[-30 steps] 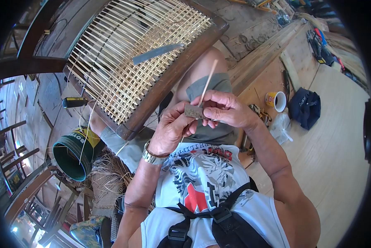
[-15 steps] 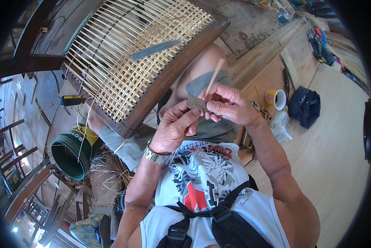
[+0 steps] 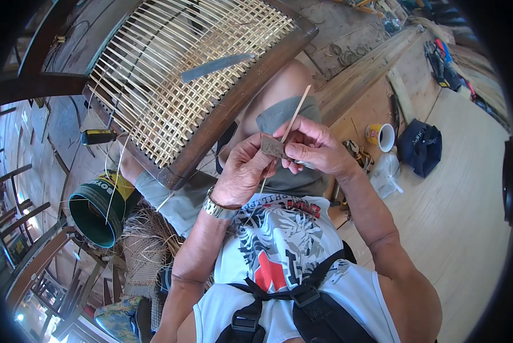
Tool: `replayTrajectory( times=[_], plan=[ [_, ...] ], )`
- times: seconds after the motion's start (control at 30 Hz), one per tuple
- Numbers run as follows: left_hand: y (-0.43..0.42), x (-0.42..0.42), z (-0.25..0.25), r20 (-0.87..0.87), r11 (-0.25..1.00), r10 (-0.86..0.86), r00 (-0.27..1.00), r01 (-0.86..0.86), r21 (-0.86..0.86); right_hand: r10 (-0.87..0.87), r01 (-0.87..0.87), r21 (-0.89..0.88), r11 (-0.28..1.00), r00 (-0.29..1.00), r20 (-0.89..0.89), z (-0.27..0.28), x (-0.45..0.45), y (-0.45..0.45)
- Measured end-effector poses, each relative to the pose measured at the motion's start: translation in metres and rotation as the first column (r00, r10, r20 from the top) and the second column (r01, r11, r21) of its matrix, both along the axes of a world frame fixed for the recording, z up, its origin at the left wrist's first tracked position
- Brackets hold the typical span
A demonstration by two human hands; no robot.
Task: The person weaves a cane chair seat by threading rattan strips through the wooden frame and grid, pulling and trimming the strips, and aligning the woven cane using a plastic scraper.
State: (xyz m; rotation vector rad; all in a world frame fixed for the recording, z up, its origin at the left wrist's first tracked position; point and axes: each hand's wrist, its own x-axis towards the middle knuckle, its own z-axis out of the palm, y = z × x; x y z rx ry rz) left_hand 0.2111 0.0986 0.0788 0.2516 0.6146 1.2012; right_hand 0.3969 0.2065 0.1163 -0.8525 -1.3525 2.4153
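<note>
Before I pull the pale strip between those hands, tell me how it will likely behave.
The pale strip is probably fairly stiff over a short length: its free end juts nearly straight past the right hand. It looks thin and narrow, so it should be light. It may also flex, since similar-looking strips weave over and under in the seat.

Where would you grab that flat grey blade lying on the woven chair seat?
I'd probably take the grey blade by its broad, blunt left end in this view, reaching down from above and pinching across its width. It lies flat on the woven seat, and its other end narrows to a tip. I can't tell whether its edges are sharp.
</note>
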Motion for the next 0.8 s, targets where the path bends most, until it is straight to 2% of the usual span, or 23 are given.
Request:
replayTrajectory(
  times=[0.07, 0.13, 0.27, 0.47, 0.53, 0.57, 0.63, 0.77, 0.8],
  plan=[
    [0.001, -0.001, 0.003, 0.018, 0.999, -0.014, 1.000, 0.014, 0.045, -0.013, 0.013, -0.027, 1.000, 1.000, -0.021, -0.001, 0.000, -0.001],
    [0.003, 0.000, 0.010, -0.006, 0.999, -0.022, 1.000, 0.022, -0.035, -0.041, 0.040, -0.032, 0.999, 0.999, -0.019, -0.001, 0.000, -0.002],
    [0.003, -0.003, 0.000, 0.063, 0.999, -0.047, 0.997, 0.047, 0.003, -0.006, 0.005, -0.028, 1.000, 1.000, -0.009, 0.000, 0.000, 0.000],
    [0.006, -0.008, 0.002, 0.109, 0.992, -0.109, 0.988, 0.115, -0.055, 0.001, -0.001, -0.021, 1.000, 1.000, 0.009, -0.002, 0.000, -0.002],
    [0.006, -0.009, 0.004, 0.269, 0.985, -0.120, 0.956, 0.148, -0.084, 0.002, -0.003, -0.017, 1.000, 1.000, -0.017, -0.006, 0.002, -0.003],
    [0.007, -0.010, 0.005, 0.269, 0.986, -0.118, 0.956, 0.146, -0.084, 0.004, -0.004, -0.017, 1.000, 1.000, -0.017, -0.005, 0.002, -0.003],
    [0.008, -0.012, 0.008, 0.248, 0.973, -0.194, 0.949, 0.219, -0.076, 0.017, -0.017, 0.012, 1.000, 1.000, -0.014, -0.003, 0.002, -0.003],
    [0.008, -0.012, 0.008, 0.282, 0.980, -0.162, 0.946, 0.189, -0.070, -0.027, 0.028, 0.027, 0.999, 0.999, -0.022, 0.002, -0.001, -0.003],
    [0.007, -0.012, 0.009, 0.275, 0.970, -0.181, 0.944, 0.218, -0.109, -0.028, 0.024, 0.130, 0.991, 0.999, 0.025, 0.006, 0.000, -0.001]
  ],
)
